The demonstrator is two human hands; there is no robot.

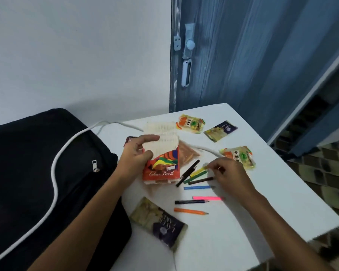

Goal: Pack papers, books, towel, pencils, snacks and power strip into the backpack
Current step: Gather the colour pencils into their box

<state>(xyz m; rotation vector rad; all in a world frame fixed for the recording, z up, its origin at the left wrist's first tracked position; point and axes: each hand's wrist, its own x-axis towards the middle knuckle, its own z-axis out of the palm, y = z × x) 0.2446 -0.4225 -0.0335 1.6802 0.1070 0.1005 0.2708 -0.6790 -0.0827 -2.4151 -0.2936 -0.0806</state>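
Progress: early | left hand (134, 155) grip holds pencil box (160, 163) | right hand (230, 175) grip pinches yellow pencil (199, 171) | loose pencils (197, 187), snacks (191, 123), cord (55, 173) on tabletop (262, 202) | backpack (27, 173) alongside, unpacked.

Bare white tabletop (262, 218) lay open toward the near right corner, while scattered short coloured pencils (197, 187) and crinkly snack packets (238, 156) crowded the middle

backpack (37, 173) lies left on the table (262, 212) — pencil box (160, 165) right of it, loose pencils (196, 187) further right, snack packets (191, 123) behind.
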